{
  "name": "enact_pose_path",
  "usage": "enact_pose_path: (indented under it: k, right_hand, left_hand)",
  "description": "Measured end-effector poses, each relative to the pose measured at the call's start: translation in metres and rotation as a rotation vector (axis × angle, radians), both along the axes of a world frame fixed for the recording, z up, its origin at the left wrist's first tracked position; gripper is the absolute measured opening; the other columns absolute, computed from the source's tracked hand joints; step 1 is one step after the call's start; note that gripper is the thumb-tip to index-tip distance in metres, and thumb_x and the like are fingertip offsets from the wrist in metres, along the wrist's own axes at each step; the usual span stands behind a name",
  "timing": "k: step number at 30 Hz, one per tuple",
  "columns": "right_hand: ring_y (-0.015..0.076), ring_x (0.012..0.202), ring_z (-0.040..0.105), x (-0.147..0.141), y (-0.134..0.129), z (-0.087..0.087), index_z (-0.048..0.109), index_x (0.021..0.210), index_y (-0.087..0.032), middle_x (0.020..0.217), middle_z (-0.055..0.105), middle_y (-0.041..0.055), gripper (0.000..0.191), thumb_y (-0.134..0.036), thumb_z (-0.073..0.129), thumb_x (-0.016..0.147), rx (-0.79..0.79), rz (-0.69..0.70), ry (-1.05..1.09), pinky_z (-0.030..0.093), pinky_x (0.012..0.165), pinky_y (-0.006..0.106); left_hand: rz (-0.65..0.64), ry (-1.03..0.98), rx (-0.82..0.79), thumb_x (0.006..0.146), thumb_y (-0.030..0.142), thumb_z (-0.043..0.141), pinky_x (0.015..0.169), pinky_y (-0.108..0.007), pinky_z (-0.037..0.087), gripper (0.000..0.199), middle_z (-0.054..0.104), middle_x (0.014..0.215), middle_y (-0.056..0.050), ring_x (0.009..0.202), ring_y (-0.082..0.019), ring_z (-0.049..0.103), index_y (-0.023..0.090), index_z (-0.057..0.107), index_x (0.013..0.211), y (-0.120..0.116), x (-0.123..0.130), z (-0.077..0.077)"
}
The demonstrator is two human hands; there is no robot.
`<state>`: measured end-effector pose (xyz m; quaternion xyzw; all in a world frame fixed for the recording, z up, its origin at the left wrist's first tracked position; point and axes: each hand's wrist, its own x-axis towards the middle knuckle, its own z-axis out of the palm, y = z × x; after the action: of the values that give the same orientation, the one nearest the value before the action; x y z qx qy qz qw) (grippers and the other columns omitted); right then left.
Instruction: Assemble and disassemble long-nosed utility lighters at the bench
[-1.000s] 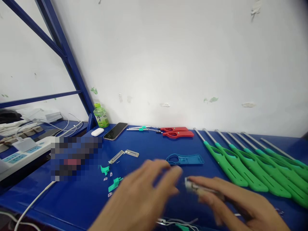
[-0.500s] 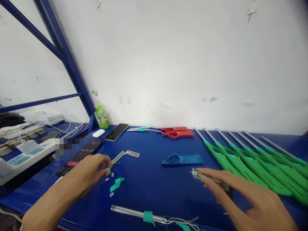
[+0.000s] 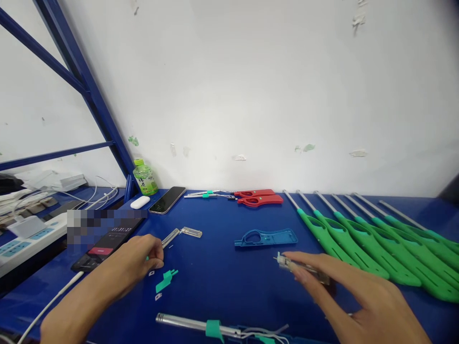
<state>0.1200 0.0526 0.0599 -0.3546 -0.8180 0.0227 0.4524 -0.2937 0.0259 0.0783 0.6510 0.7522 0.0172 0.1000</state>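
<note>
My right hand pinches a clear plastic lighter gas tank by its valve end between thumb and fingers; the rest of the tank is partly covered. On the left, my left hand reaches down to the table with its fingertips together, and what they pinch, if anything, is hidden. Beside them lie a teal trigger piece and small white clips. Two more clear tanks lie just beyond. A blue lighter handle half lies open in the middle. Nearest me is a metal lighter tube with a teal piece and wires.
Several finished-looking green lighters lie in a row at right. Red lighter handles lie at the back. At left are a phone, a phone with a timer, a white case, a bottle and a power strip.
My left hand has lowered to the table, and its fingertips now cover a spot where a white clip lay. My right hand still holds the gas tank. The whole view has shifted slightly.
</note>
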Motion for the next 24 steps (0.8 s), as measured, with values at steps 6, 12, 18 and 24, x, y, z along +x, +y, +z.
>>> enact_pose_path:
  k: [6, 12, 18, 24]
  right_hand:
    - [0.0145, 0.08, 0.085, -0.004, -0.004, 0.003, 0.08, 0.113, -0.035, 0.101, 0.087, -0.0066, 0.015, -0.035, 0.07, 0.103, -0.052, -0.039, 0.054, 0.066, 0.066, 0.012]
    - [0.0088, 0.057, 0.073, -0.009, -0.01, 0.004, 0.08, 0.115, -0.035, 0.086, 0.082, -0.0064, 0.018, -0.041, 0.066, 0.105, -0.399, 0.021, 0.145, 0.05, 0.042, 0.009]
    - [0.0092, 0.055, 0.068, -0.017, -0.016, 0.007, 0.076, 0.113, -0.034, 0.076, 0.078, -0.0046, 0.027, -0.053, 0.059, 0.107, -0.604, 0.064, 0.189, 0.041, 0.04, 0.012]
    - [0.0062, 0.049, 0.063, -0.02, -0.016, 0.004, 0.072, 0.118, -0.036, 0.083, 0.078, -0.0047, 0.032, -0.056, 0.049, 0.111, -0.678, 0.101, 0.236, 0.046, 0.047, 0.012]
  left_hand:
    - [-0.117, -0.095, 0.133, 0.097, 0.053, 0.053, 0.069, -0.034, 0.046, 0.034, 0.077, 0.082, -0.001, 0.073, -0.022, 0.069, 0.028, 0.072, 0.085, -0.008, 0.04, 0.03]
    - [-0.23, -0.427, 0.263, 0.099, 0.056, 0.057, 0.052, -0.026, 0.043, 0.029, 0.068, 0.058, 0.007, 0.053, -0.016, 0.065, 0.032, 0.073, 0.093, -0.02, 0.11, 0.048]
    - [-0.111, -0.686, 0.248, 0.096, 0.055, 0.063, 0.059, -0.027, 0.043, 0.031, 0.062, 0.054, 0.006, 0.054, -0.015, 0.059, 0.027, 0.073, 0.088, -0.013, 0.151, 0.045]
    - [-0.111, -0.876, 0.201, 0.095, 0.053, 0.062, 0.059, -0.025, 0.041, 0.031, 0.059, 0.057, 0.007, 0.056, -0.014, 0.058, 0.026, 0.075, 0.091, -0.012, 0.173, 0.038]
